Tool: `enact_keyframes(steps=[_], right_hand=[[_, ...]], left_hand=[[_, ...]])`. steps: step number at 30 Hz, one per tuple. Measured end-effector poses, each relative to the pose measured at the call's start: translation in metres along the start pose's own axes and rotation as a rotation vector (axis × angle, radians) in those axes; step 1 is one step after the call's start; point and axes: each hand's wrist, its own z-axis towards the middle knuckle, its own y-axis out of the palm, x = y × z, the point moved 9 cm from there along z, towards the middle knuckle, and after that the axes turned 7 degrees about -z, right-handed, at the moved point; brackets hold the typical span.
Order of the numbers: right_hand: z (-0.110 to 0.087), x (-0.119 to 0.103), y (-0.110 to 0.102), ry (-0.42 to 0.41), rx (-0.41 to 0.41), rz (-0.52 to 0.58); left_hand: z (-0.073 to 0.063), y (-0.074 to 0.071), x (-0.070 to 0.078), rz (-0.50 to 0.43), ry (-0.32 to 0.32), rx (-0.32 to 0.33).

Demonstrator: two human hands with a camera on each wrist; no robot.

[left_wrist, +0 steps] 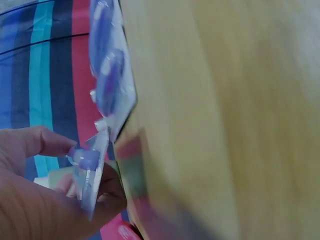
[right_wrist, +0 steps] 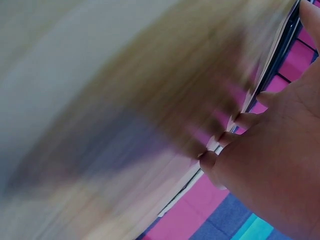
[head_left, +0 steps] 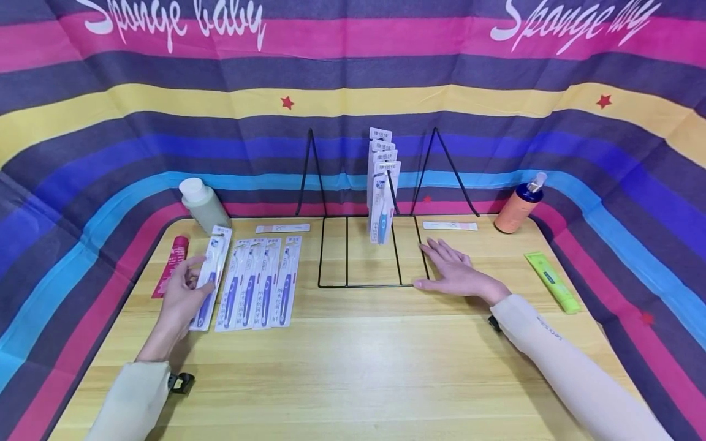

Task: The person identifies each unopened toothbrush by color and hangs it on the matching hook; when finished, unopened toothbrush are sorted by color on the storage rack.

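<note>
In the head view my left hand (head_left: 186, 295) grips a packaged purple toothbrush (head_left: 214, 269) at the left of the table, thumb on one side and fingers on the other. The left wrist view shows this pack (left_wrist: 90, 165) tilted on edge between thumb and fingers. Several like packs (head_left: 256, 285) lie in a row just right of it. My right hand (head_left: 455, 269) is spread, its fingertips at the right side of a black wire rack (head_left: 358, 286). Packaged toothbrushes (head_left: 383, 205), the front one blue, hang one behind another on the rack's hook.
At the left stand a pale green bottle (head_left: 205, 205) and a red tube (head_left: 173, 263). An orange pump bottle (head_left: 518, 205) and a green tube (head_left: 553, 283) are at the right. Slim white sachets (head_left: 283, 228) lie along the back edge, before a striped cloth (head_left: 342, 67).
</note>
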Motion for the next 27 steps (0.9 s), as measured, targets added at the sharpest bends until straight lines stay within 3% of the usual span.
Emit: enact_keyframes(steps=[6,10,15,21,27], right_hand=[[-0.001,0.002,0.000,0.002,-0.004,0.000],[-0.001,0.002,0.000,0.000,-0.005,-0.005],[-0.001,0.001,-0.001,0.004,-0.008,-0.002],[-0.002,0.001,-0.001,0.015,-0.009,-0.005],[-0.003,0.000,-0.002,0.008,-0.003,-0.012]], left_hand=[[-0.007,0.004,0.025,-0.152,0.101,0.069],[-0.016,0.013,0.044,-0.215,0.186,0.070],[-0.030,0.031,0.071,-0.320,0.323,0.006],[-0.049,0.053,0.101,-0.515,0.453,-0.107],[-0.074,0.073,0.129,-0.678,0.607,-0.191]])
